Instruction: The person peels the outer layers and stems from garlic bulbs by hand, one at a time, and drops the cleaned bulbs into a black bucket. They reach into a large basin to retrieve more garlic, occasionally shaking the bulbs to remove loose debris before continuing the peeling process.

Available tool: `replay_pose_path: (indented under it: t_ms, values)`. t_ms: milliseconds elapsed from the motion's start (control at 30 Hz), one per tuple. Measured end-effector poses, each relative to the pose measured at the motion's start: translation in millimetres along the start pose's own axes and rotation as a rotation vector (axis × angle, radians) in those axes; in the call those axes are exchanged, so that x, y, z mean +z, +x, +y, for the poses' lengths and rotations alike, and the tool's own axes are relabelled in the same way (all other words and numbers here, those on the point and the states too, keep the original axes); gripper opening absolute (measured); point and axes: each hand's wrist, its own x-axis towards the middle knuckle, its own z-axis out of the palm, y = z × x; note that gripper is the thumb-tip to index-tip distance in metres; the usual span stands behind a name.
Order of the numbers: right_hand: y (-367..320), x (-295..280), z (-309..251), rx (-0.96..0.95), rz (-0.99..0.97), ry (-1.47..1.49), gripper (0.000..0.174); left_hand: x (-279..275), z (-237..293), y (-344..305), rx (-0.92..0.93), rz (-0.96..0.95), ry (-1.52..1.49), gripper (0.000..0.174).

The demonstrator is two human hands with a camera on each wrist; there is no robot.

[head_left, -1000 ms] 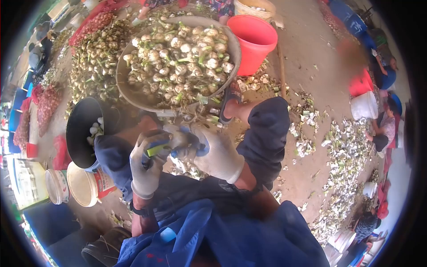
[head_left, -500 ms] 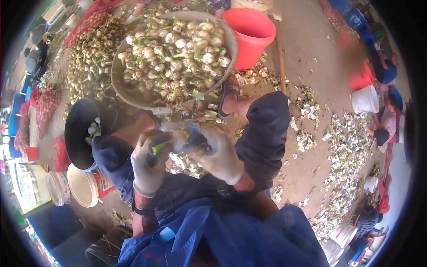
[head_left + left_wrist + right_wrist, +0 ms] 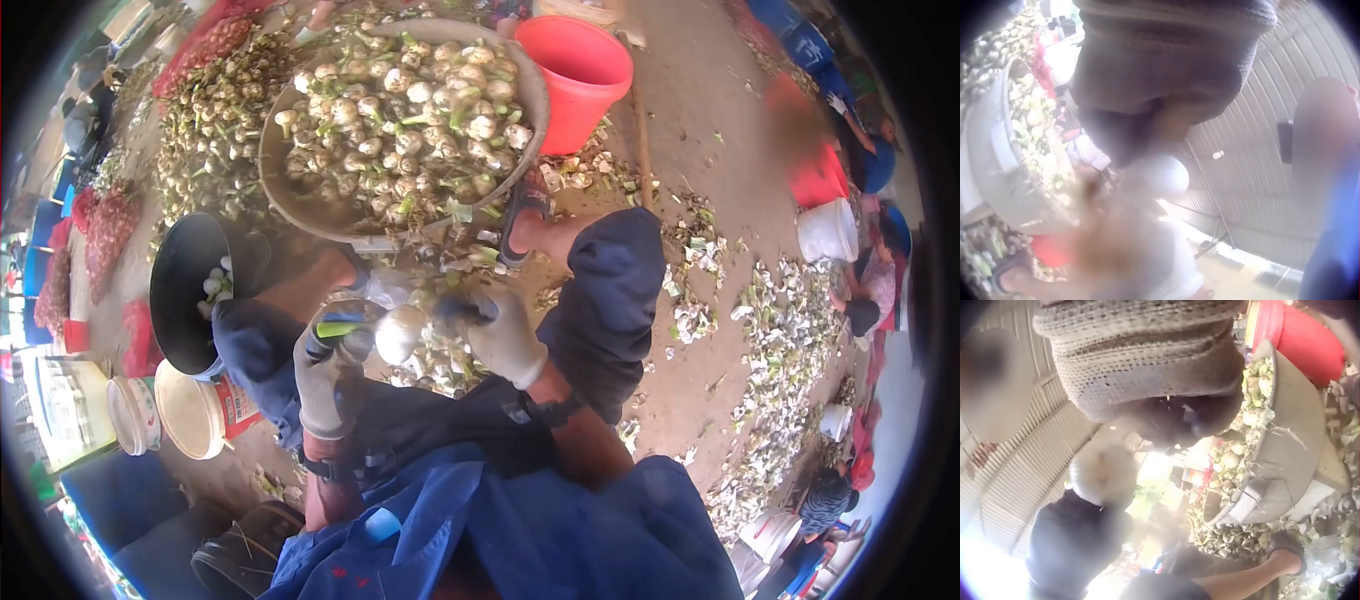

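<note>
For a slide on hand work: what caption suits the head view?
Gloved left hand gripping a green-handled tool, right hand beside a white garlic bulb, before a basin heaped with garlic.

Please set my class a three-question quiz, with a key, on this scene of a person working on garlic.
1. Multiple choice: what colour is the bucket beside the big basin? A red, B yellow, C black.
2. True or false: the left hand and the right hand both wear gloves.
3. Fill in: the garlic bulb between the two hands is ____ in colour.
Key: 1 A; 2 true; 3 white.
</note>
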Motion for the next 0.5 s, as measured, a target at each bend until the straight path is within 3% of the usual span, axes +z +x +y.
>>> replay_pose_path:
  t_ms: [33,133,233,267,367,500]
  values:
    - [-6.7,2.8,-5.3,-0.006,-0.007,0.005,0.016,-6.1,-1.1,0.5,0.005,0.007,0.006,0.026]
    - [-19.2,1.8,-43.9,0.071,-0.072,0.458,0.024,-13.2,-2.1,0.0,-0.027,-0.005,0.064,0.027]
    - [-14.9,4.4,-77.4,0.028,-0.036,0.379,0.029,-0.6,4.6,1.3,-0.002,0.002,0.012,0.02]
    - [-12.2,-1.0,-76.1,-0.066,-0.068,0.005,0.038,1.5,6.6,2.2,0.06,-0.044,0.102,0.017]
    - [-1.8,-3.7,-101.4,-0.232,-0.127,-0.077,0.039,8.7,16.8,4.0,0.138,-0.097,0.256,0.021]
    - [2.2,-0.1,-63.5,-0.139,-0.148,0.188,0.024,5.9,14.8,1.2,0.075,-0.079,0.223,0.021]
